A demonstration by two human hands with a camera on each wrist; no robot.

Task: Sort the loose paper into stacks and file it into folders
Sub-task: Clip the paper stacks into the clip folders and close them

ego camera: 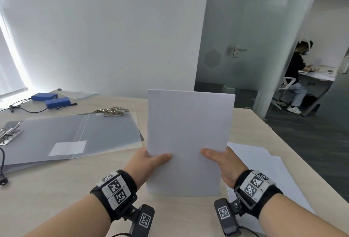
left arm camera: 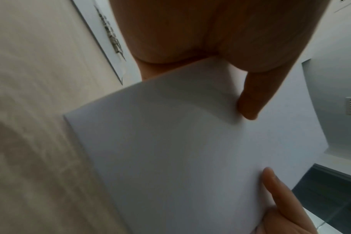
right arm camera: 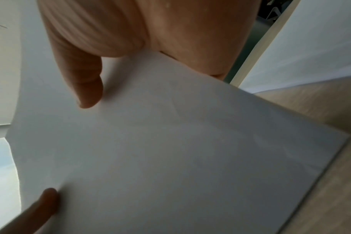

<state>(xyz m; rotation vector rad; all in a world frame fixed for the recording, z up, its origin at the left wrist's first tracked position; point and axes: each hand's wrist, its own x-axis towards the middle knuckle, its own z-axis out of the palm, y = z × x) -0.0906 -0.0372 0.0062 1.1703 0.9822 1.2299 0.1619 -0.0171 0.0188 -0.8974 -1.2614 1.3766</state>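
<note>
A stack of white paper [ego camera: 188, 138] stands upright on its bottom edge on the table, in front of me. My left hand [ego camera: 151, 161] grips its left side, thumb on the near face. My right hand [ego camera: 219, 161] grips the right side the same way. In the left wrist view the stack [left arm camera: 180, 150] fills the middle under my left thumb [left arm camera: 248, 102]. The right wrist view shows the stack [right arm camera: 170, 150] with my right thumb [right arm camera: 86, 88] pressed on it. An open grey folder [ego camera: 75, 136] lies flat to the left. More loose white sheets [ego camera: 264, 165] lie on the table at right.
The light wooden table [ego camera: 56, 189] has metal binder clips [ego camera: 111, 112] behind the folder and more clips [ego camera: 7, 134] at its left edge. Two blue boxes with cables [ego camera: 51, 99] sit at the far left. Behind a glass partition at the right, a person [ego camera: 296, 78] sits at another desk.
</note>
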